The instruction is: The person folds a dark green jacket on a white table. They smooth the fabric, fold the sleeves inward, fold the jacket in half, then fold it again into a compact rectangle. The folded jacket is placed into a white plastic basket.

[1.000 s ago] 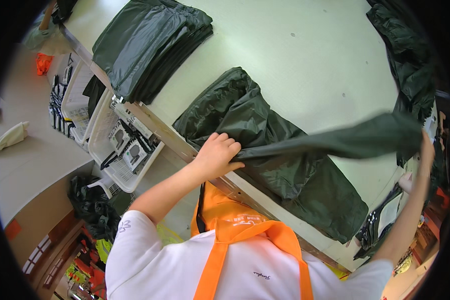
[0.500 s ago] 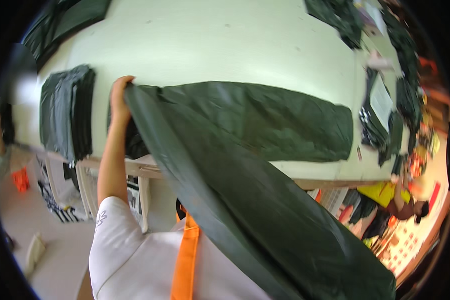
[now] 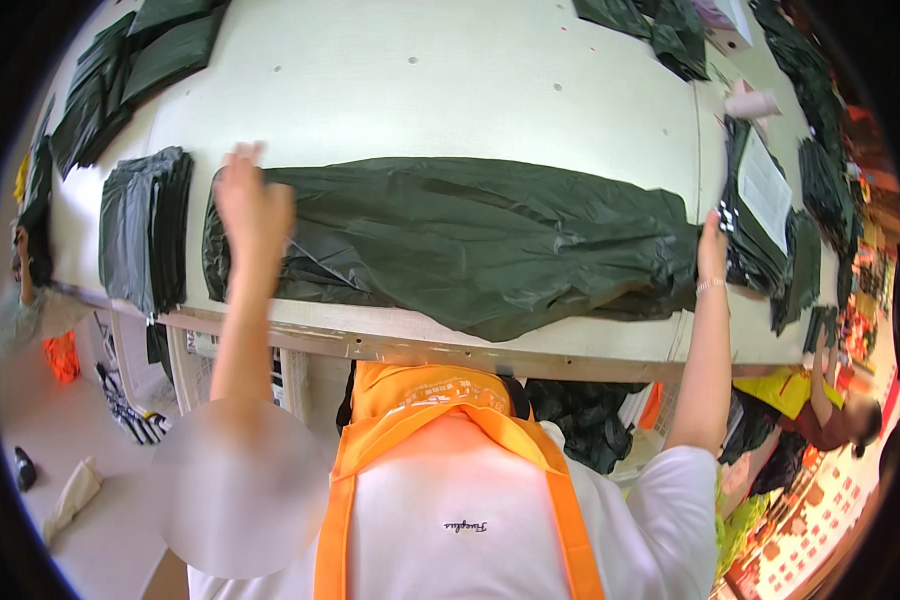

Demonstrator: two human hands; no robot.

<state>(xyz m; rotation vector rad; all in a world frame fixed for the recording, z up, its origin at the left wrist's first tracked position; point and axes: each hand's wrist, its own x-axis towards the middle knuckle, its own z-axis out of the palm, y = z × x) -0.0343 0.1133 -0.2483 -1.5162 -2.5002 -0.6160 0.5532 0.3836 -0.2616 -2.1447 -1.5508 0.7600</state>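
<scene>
The dark green garment lay lengthwise on the pale table, w/ wrinkles along its middle and its lower side near the front edge. The L hand was over its left end; the fingers were stretched & a bit apart, but b/c of blur I was not sure if they pressed the cloth. The R hand was at the right end; whether its fingers pinched the cloth, I could not tell.

Main risk, in my judgement: an uneven pull, e.g. R stronger than L, might turn the garment askew & set the creases. The lower bulge could then slip over the table edge. Also, the dark pile w/ white paper was just beside the R hand, so a wide sweep might knock the sheet off.
</scene>
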